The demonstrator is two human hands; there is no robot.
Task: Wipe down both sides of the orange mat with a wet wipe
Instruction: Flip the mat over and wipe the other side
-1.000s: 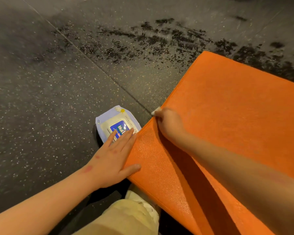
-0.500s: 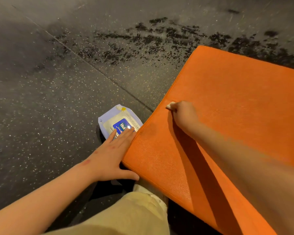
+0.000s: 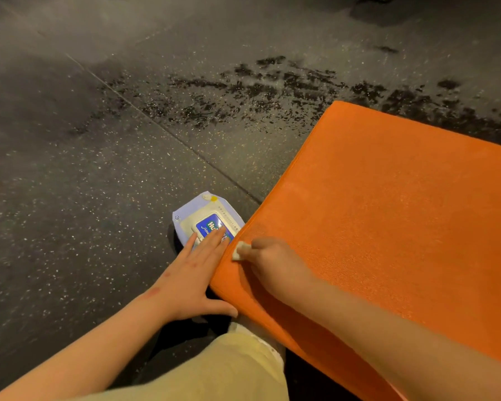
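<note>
Spreading across the left is a dark speckled rubber floor (image 3: 70, 198). On it the left hand (image 3: 194, 279) lies flat with straight fingers, its fingertips resting on a pale lilac soft pack of wipes (image 3: 206, 215) with a blue label, its thumb at the near-left corner of the mat. Just right of it, a small folded white wet wipe (image 3: 239, 250) is pinched in the curled fingers of the right hand (image 3: 272, 261) and pressed onto the thick textured orange mat (image 3: 388, 227), beside its left edge. From both hands the mat stretches right and far, leaving the picture, so its long axis cannot be told. The right hand, already on it, is nearer the unwiped spread. Counted: one mat, one wipe, one pack, two hands.
</note>
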